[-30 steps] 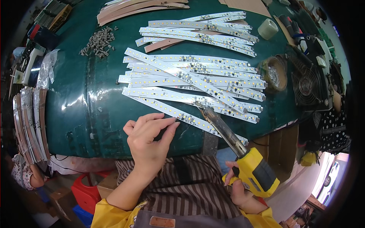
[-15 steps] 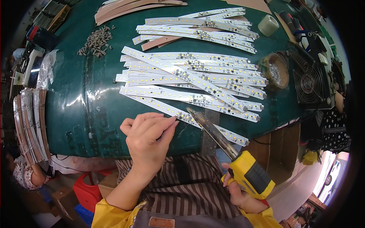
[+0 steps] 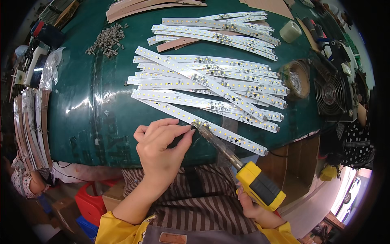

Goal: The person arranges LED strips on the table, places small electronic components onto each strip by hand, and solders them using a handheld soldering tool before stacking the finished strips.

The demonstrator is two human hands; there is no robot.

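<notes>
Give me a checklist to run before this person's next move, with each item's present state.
1. Right hand gripping the yellow-and-black soldering gun: ok.
2. Gun's tip brought to the nearest LED strip: ok, though actual contact is hard to confirm.
3. Left hand well clear of the tip: not ok, thumb and forefinger are right beside it.
4. Something held between thumb and forefinger: cannot tell, too small.
5. Tip hot: cannot tell.
6. Heap of small grey parts away from the tip: ok, it lies across the table, toward the upper left.
</notes>
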